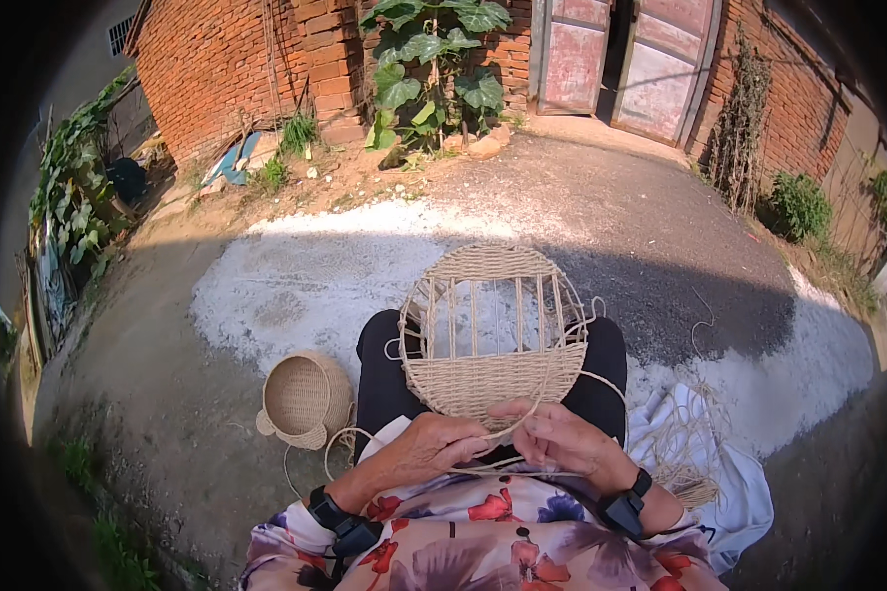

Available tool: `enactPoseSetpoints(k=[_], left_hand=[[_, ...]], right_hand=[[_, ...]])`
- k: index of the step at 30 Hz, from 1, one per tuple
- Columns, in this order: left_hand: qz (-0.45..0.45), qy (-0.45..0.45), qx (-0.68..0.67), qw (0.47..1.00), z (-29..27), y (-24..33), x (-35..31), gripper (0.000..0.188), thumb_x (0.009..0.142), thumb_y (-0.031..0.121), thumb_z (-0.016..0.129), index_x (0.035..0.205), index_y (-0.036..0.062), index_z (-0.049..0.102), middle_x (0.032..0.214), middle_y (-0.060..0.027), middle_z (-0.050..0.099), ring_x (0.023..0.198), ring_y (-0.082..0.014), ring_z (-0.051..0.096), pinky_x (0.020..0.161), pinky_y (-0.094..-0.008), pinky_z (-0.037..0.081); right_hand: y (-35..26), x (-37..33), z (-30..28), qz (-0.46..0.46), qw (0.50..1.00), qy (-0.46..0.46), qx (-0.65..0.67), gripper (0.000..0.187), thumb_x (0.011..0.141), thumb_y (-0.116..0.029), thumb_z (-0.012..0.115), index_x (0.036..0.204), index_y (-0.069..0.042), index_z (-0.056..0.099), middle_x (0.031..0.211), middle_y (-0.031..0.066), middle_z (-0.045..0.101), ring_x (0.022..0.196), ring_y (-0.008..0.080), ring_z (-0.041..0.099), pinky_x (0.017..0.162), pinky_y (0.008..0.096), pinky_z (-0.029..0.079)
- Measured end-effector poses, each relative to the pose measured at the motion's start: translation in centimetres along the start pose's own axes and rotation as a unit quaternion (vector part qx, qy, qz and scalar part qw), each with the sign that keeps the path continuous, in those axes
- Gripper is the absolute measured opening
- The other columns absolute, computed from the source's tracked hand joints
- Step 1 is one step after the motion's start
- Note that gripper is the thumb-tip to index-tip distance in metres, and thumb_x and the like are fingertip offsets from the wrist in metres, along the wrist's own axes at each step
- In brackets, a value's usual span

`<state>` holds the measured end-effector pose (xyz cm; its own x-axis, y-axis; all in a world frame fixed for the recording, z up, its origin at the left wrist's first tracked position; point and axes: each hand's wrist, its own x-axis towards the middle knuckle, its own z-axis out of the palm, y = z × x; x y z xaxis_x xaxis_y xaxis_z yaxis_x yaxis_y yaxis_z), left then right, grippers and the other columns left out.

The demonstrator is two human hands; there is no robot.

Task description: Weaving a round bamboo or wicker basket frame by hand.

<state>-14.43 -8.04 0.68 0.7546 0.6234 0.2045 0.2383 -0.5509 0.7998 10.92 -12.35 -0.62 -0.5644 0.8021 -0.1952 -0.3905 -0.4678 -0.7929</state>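
Observation:
A half-woven round basket (493, 381) of beige cord rests upright on my lap. Its lower part is closely woven, while bare upright strands cross an open gap below the woven top. In front of its lower edge, my left hand (442, 443) is closed in a pinch on a beige cord (509, 430). That cord runs across to my right hand (565, 439), whose bent fingers also hold it, close to the basket's bottom. More cord trails across my lap below both hands. The undersides of the fingers are partly hidden.
On the ground at left lies a small round woven basket (307, 396) with ear-like flaps, loose cord beside it. To my right, a white cloth sack (734, 492) carries a bundle of loose strands (688, 483). Farther off stand a leafy plant (429, 69) and a worn metal door (655, 74).

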Motion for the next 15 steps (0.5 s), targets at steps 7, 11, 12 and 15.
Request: enactPoseSetpoints(k=[7, 11, 12, 15], left_hand=[[-0.265, 0.272, -0.176, 0.908, -5.3, -5.5, -6.8, 0.025, 0.097, 0.028, 0.058, 0.089, 0.0079, 0.069, 0.065, 0.0083, 0.046, 0.058, -0.0019, 0.037, 0.051, -0.0216, 0.029], [-0.330, 0.379, -0.144, 0.853, -8.3, -10.0, -13.0, 0.024, 0.096, 0.030, 0.058, 0.084, 0.0114, 0.068, 0.060, 0.0118, 0.037, 0.051, -0.0001, 0.031, 0.045, -0.0216, 0.022], [-0.342, 0.405, -0.127, 0.839, -8.5, -11.0, -14.3, 0.024, 0.096, 0.030, 0.059, 0.083, 0.0114, 0.068, 0.060, 0.0118, 0.037, 0.051, -0.0005, 0.030, 0.045, -0.0218, 0.021], [-0.374, 0.456, -0.099, 0.801, -9.1, -15.0, -18.5, 0.024, 0.094, 0.030, 0.060, 0.082, 0.0113, 0.067, 0.059, 0.0114, 0.036, 0.050, -0.0011, 0.030, 0.044, -0.0226, 0.021]], right_hand=[[-2.0, -1.2, -4.0, -0.241, 0.948, 0.196, 0.064, 0.021, 0.100, -0.026, 0.056, 0.097, -0.005, 0.056, 0.067, -0.0007, 0.047, 0.057, 0.0102, 0.044, 0.054, 0.0257, 0.038], [-1.6, -1.9, -7.6, -0.303, 0.921, 0.244, 0.010, 0.022, 0.101, -0.025, 0.054, 0.103, -0.003, 0.058, 0.071, -0.0014, 0.051, 0.064, 0.0087, 0.048, 0.060, 0.0245, 0.040], [-1.5, -2.0, -8.0, -0.302, 0.918, 0.255, 0.020, 0.020, 0.101, -0.024, 0.055, 0.103, -0.004, 0.058, 0.072, -0.0015, 0.051, 0.065, 0.0076, 0.049, 0.062, 0.0246, 0.041], [-1.6, -1.9, -8.4, -0.303, 0.899, 0.315, -0.008, 0.019, 0.099, -0.022, 0.059, 0.103, -0.004, 0.060, 0.073, -0.0019, 0.052, 0.066, 0.0067, 0.050, 0.063, 0.0247, 0.043]])
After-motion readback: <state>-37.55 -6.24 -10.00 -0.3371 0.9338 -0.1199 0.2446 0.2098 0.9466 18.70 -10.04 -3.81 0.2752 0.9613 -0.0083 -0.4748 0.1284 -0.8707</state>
